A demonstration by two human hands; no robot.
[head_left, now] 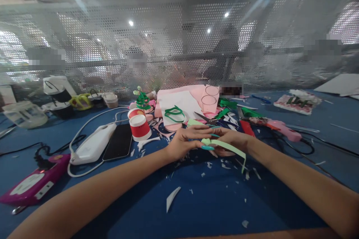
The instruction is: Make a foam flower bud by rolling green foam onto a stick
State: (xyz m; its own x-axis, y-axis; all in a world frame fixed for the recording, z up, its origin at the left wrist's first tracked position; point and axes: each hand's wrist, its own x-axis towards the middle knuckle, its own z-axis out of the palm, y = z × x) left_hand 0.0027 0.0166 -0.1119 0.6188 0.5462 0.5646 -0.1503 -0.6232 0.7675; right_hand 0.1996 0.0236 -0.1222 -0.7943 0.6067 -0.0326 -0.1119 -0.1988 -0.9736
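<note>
A light green paper strip [231,146] is held between my two hands above the blue table, its near end folded into a small knot-like shape and its long tail curving down to the right. My left hand [187,138] pinches the folded end between thumb and fingers. Around the same strip, my right hand [234,140] is closed from the other side, its fingertips partly hidden behind the left hand and the paper. Just beyond the hands lie scissors [206,118] and another pale green paper piece [195,122].
Paper scraps litter the blue table [134,209]. To the left are red-and-white paper cups [140,128], a black phone [119,142], a white power bank [95,145] and a purple power strip [36,183]. A pink glue gun [283,128] with its cable lies right. A perforated screen [168,44] stands behind.
</note>
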